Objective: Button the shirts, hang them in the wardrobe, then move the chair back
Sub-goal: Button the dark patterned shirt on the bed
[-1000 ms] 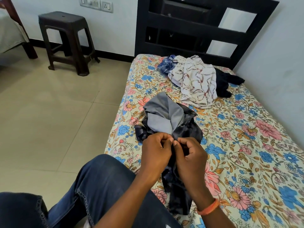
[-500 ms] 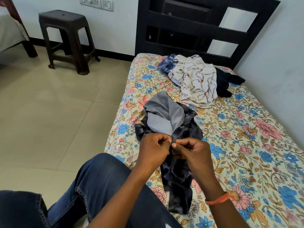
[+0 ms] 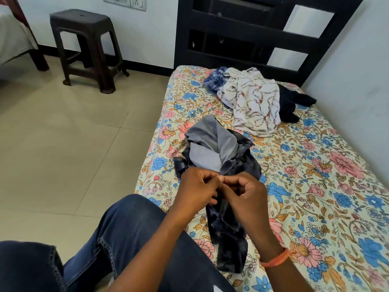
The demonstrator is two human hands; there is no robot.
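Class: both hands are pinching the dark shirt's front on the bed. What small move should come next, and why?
Probably push the button through its hole: the left hand and right hand pinch the dark blue patterned shirt where their fingertips meet, though the button itself is hidden.

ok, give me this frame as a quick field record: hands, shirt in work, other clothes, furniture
left hand: pinches dark shirt front
right hand: pinches same edge, fingertips meeting left
dark shirt: on floral bedsheet, grey lining showing
white patterned shirt: heaped near headboard
blue checked garment: beside it
stool: by wall
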